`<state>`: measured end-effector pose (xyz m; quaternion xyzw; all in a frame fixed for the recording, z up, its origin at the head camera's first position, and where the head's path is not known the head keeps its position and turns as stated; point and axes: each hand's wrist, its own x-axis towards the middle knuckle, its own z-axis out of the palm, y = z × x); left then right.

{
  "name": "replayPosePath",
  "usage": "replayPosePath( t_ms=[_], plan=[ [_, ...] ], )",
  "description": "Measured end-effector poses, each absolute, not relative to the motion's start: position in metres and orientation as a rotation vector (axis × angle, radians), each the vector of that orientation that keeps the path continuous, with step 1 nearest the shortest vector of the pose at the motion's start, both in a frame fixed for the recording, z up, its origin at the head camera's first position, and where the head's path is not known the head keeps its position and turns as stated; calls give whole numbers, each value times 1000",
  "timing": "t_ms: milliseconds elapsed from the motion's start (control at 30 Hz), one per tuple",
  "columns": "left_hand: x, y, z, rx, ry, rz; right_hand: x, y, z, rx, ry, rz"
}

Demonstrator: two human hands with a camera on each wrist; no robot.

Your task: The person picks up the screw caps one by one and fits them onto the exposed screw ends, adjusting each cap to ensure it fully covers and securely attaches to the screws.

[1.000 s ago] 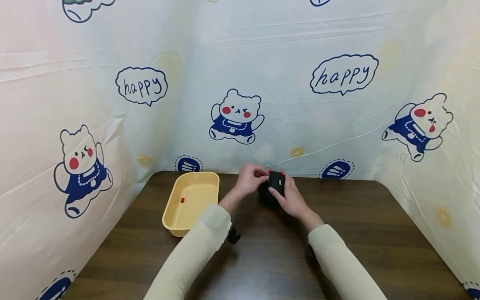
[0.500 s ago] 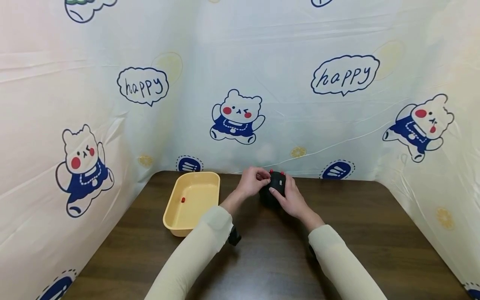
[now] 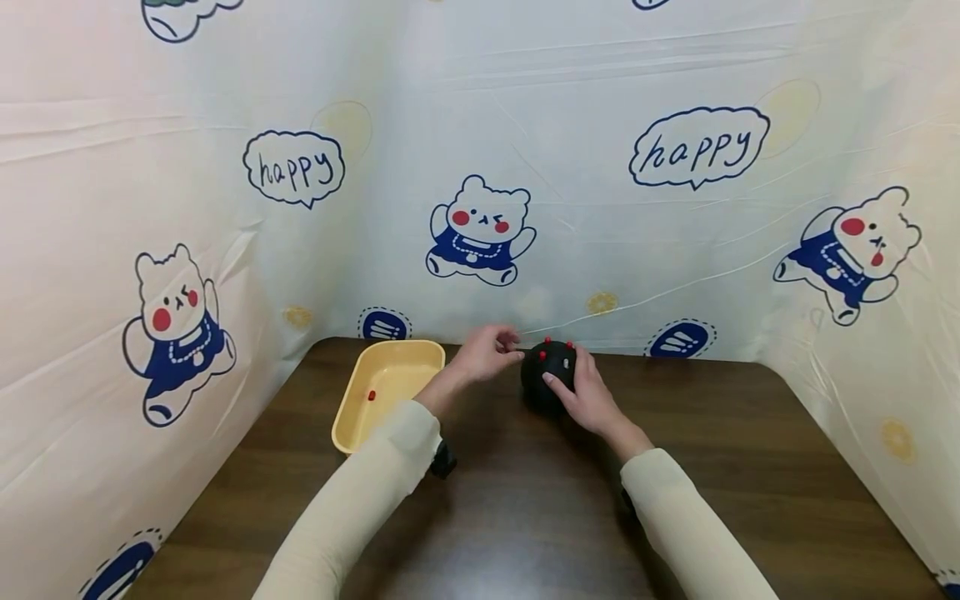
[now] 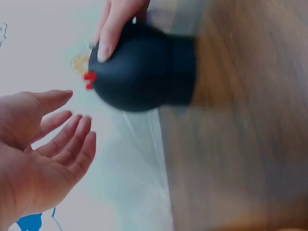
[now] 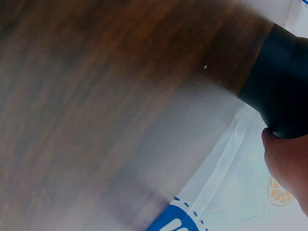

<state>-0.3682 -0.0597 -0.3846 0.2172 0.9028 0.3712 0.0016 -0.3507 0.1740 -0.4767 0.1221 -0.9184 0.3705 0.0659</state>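
A black dome-shaped object [image 3: 538, 392] stands on the table on a narrower cylindrical base, best seen in the left wrist view. Several small red pegs [image 3: 543, 355] stick out of its top. My right hand [image 3: 592, 402] grips the dome from the right, thumb on the near side. In the right wrist view only part of that hand [image 5: 288, 166] shows against the dark body. My left hand [image 3: 486, 354] is just left of the dome, apart from it. The left wrist view shows this hand [image 4: 48, 149] with spread, relaxed fingers and nothing in them.
A yellow plastic tray [image 3: 405, 371] stands left of the dome, partly behind my left sleeve. One small red peg [image 3: 371, 396] lies in it. The brown wooden table [image 3: 510, 517] ends at a printed curtain [image 3: 585, 208] behind and at both sides.
My left hand has let go at the dome's top and drawn back left. A red peg now shows where its fingers were. The right hand keeps its hold.
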Motion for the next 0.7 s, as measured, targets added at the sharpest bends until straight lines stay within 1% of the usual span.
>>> replayPosePath(
  t_ms=[267,500,700],
  plan=[
    [-374,-106,-373,580,2927,903,-349,173,-478,379,-2772,1124],
    [-378,-150,-370,379,2916,652,-350,174,-476,391,-2764,1129],
    [-375,-177,-370,194,2808,587,-350,174,-473,392,-2768,1136]
  ],
)
